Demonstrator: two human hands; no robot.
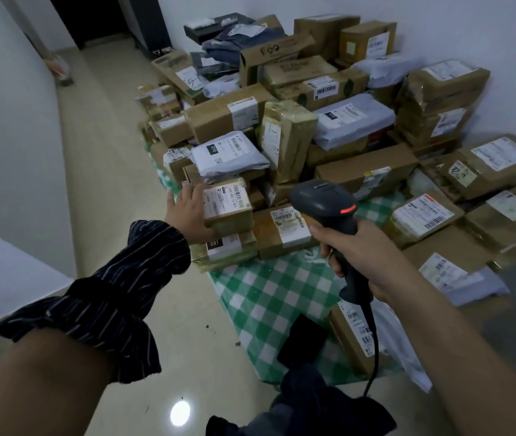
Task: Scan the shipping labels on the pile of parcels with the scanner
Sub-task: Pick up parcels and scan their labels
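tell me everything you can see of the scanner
The scanner is a handheld, pistol-shaped unit in dark grey, plastic-looking casing. Its broad head points away from the person, toward the pile of parcels, and a red light glows on the near edge of the head. The right hand grips its handle, holding it in the air above the green checked cloth. A black cable runs down from the handle's base. Nothing else visibly touches it.
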